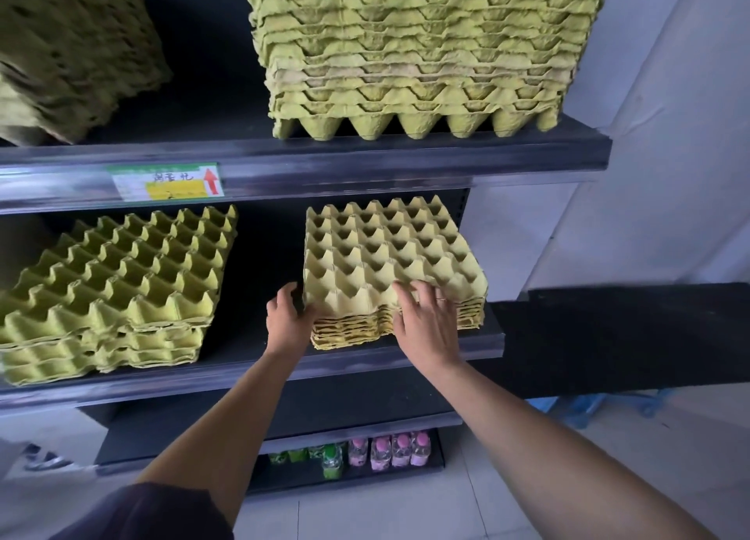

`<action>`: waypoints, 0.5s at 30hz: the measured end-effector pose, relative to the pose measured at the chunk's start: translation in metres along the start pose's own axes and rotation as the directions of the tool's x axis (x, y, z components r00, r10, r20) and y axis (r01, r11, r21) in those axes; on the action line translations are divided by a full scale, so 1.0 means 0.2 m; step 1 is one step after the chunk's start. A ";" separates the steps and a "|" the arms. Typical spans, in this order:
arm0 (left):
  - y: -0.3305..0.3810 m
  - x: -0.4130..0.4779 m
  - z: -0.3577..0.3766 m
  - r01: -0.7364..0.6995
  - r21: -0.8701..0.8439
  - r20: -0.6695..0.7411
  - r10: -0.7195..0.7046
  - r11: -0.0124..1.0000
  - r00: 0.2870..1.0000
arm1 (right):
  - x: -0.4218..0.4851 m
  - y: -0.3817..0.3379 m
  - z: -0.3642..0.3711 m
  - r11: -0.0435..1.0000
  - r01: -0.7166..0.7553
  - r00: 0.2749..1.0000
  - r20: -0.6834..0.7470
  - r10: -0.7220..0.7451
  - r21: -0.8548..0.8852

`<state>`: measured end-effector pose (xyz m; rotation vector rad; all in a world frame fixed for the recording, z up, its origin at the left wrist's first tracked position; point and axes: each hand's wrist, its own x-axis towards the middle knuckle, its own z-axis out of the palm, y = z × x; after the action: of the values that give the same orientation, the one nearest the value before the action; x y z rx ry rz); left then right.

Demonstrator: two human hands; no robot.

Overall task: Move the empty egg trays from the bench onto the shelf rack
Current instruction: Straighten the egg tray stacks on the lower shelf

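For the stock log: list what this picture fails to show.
Head view.
Green-and-white shelf label: handwriting blurred.
Upper-left yellow-green pulp egg-tray stack: motion-blurred, cut by the frame edge.
Pink-capped plastic bottles: labels too small.
Yellow pulp egg-tray stack: front layers partly covered by the right hand.

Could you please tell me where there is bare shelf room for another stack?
Free: the middle shelf between the left stack and the right stack; the upper shelf between the blurred pile and the tall pile. Bottles crowd the bottom shelf.
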<state>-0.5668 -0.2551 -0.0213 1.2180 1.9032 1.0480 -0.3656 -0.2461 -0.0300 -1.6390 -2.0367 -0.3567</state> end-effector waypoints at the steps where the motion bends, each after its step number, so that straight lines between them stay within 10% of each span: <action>1: -0.03 0.01 -0.01 0.098 -0.113 0.067 -0.091 0.989 0.994 | -0.01 -0.02 0.00 1.000 -0.022 1.000 -0.011 0.022 0.022; 4: -0.07 0.03 0.01 0.358 -0.314 0.291 -0.270 0.879 0.918 | -0.04 -0.07 -0.01 0.979 -0.138 0.983 0.138 0.118 0.148; 7: -0.08 0.03 0.05 0.450 -0.311 0.392 -0.318 0.837 0.863 | -0.06 -0.09 0.02 0.870 -0.441 0.806 0.524 0.275 0.222; 11: -0.13 0.06 0.10 0.500 -0.276 0.431 -0.359 0.820 0.828 | -0.05 -0.12 0.10 0.401 -0.825 0.557 0.688 0.465 0.397; 15: -0.11 0.09 0.11 0.497 -0.368 0.419 -0.338 0.786 0.843 | -0.03 -0.13 0.09 -0.141 -0.878 0.330 0.792 0.514 0.457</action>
<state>-0.5641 -0.2385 -0.0519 0.5959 1.4463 0.9058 -0.3927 -0.2489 -0.0457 -1.7300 -0.6344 1.3782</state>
